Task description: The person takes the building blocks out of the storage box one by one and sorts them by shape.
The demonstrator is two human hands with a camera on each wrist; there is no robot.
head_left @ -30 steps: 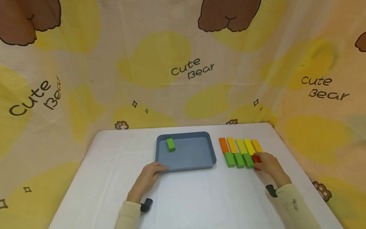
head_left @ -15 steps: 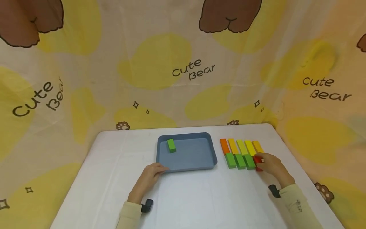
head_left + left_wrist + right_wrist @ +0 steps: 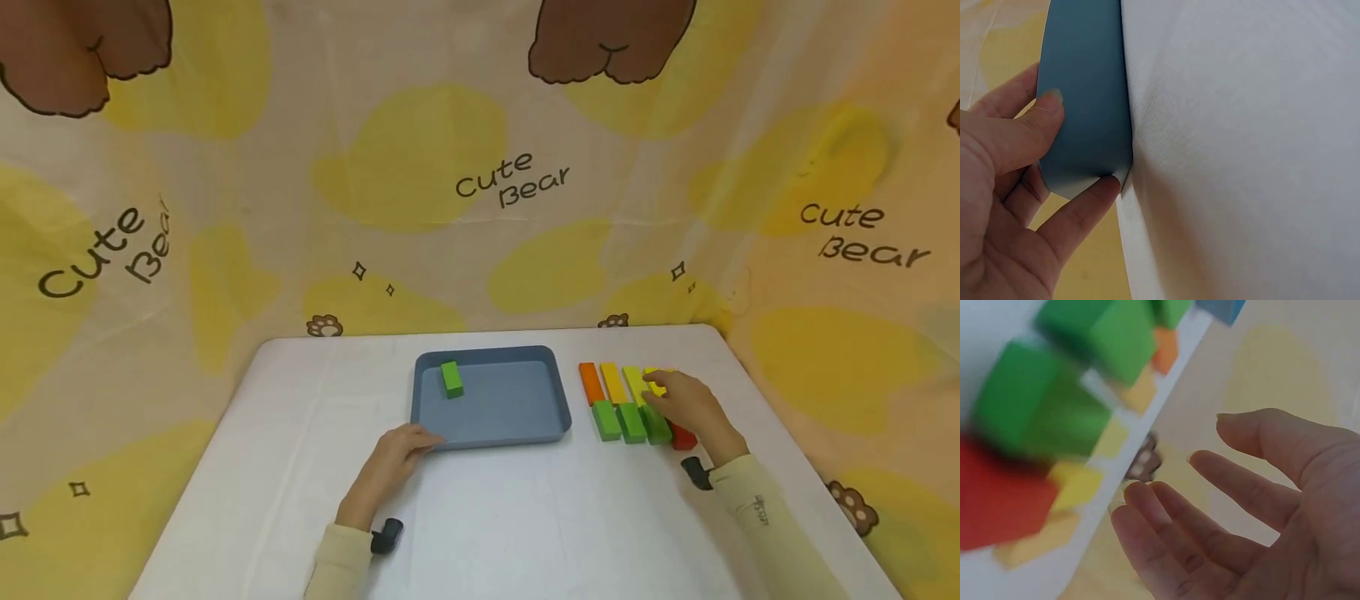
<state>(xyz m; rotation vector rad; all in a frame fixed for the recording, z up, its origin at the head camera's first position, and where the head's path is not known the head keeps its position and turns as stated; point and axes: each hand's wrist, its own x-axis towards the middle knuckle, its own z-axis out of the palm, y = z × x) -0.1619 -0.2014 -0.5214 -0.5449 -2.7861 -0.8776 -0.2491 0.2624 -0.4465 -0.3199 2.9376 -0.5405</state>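
My left hand grips the near-left corner of a blue-grey tray. In the left wrist view its thumb lies on the tray's outer wall, with other fingers behind the rim and one fingertip at the lower corner. One green block lies inside the tray, towards the back left. My right hand hovers over the right end of the block rows, fingers spread and holding nothing in the right wrist view. A red block and green blocks form the front row, partly under that hand.
Behind them runs a row with an orange block, a yellow-orange block, a yellow-green block and further yellow ones partly covered by the right hand. All stand on a white table backed by a patterned curtain.
My right hand has left the red block and moved up and to the left, over the third green block. My left hand keeps its grip on the tray corner.
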